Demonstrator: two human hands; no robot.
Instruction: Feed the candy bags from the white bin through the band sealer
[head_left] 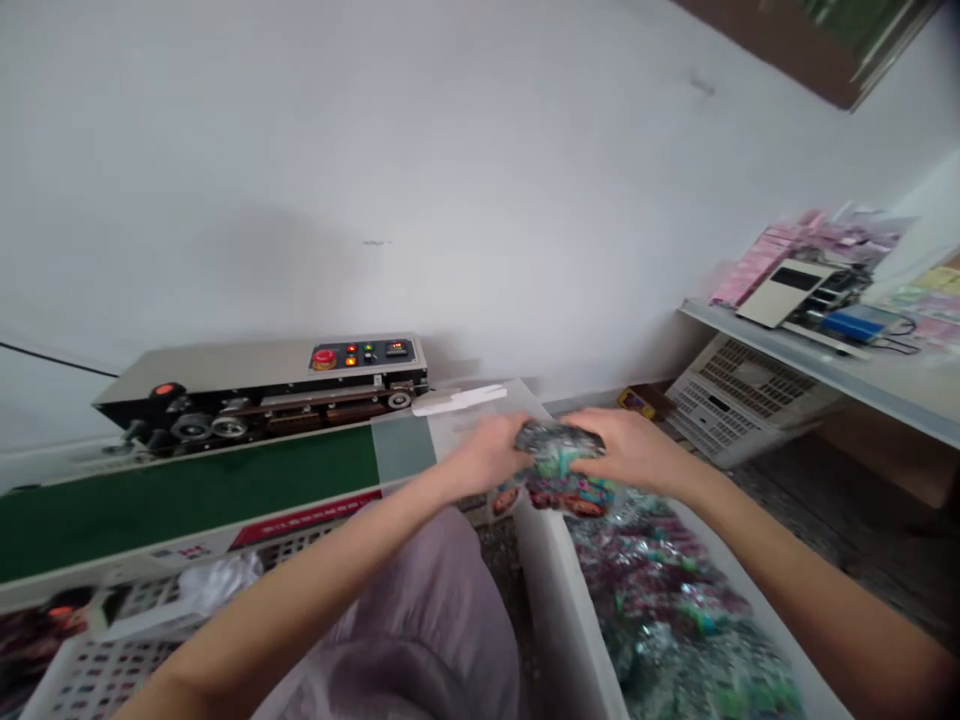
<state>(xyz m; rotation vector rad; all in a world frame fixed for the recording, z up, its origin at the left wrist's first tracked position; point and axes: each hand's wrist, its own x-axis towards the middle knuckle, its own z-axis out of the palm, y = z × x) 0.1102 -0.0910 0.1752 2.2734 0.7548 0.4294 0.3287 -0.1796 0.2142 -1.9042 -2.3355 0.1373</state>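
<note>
Both my hands meet at the centre of the view around a bundle of shiny, multicoloured wrapped sweets (559, 462) inside a clear plastic bag (480, 425). My left hand (491, 450) grips the bundle from the left with curled fingers. My right hand (630, 447) closes on it from the right. The bundle hangs just above the upper end of a white crate (559, 610) filled with more of the same wrapped sweets (675, 610). The image is motion-blurred, so fine finger detail is unclear.
A band sealing machine (262, 385) with a green conveyor belt (187, 495) and a lit control panel (360, 354) sits at the left. A perforated white basket (112, 660) lies at lower left. Shelf (825, 365) at right holds a scale and pink packets; another basket (742, 395) stands beneath.
</note>
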